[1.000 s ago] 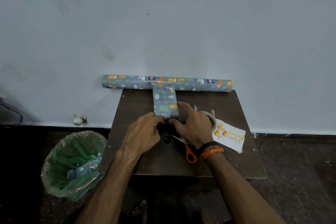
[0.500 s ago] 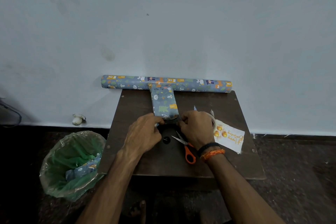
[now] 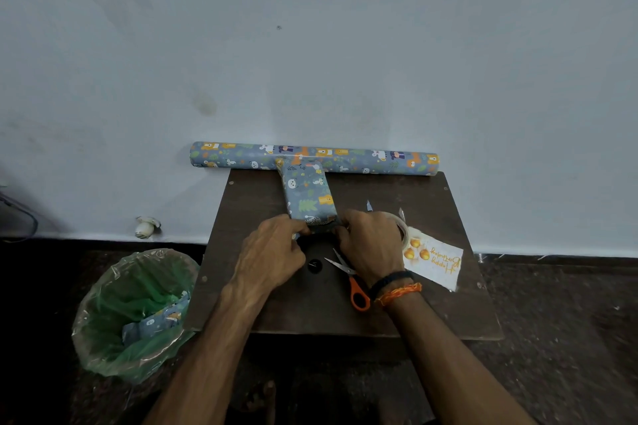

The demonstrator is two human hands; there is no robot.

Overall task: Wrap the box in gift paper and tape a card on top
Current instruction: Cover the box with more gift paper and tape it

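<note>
A long box (image 3: 308, 193) wrapped in blue animal-print gift paper lies on the dark wooden table (image 3: 414, 304), its far end against the paper roll (image 3: 362, 159). My left hand (image 3: 271, 257) and my right hand (image 3: 371, 245) meet at the box's near end, fingers curled on the paper folds there. The end flap itself is mostly hidden by my fingers. A white birthday card (image 3: 436, 264) with orange lettering lies to the right of my right hand. A clear tape roll (image 3: 404, 229) sits just behind that hand.
Orange-handled scissors (image 3: 352, 281) lie on the table under my right wrist. A bin lined with green plastic (image 3: 134, 310) holds paper scraps on the floor at the left. The wall stands right behind the table.
My right hand drew back from the box's top and side to its near end. Both hands now pinch the end folds closer together.
</note>
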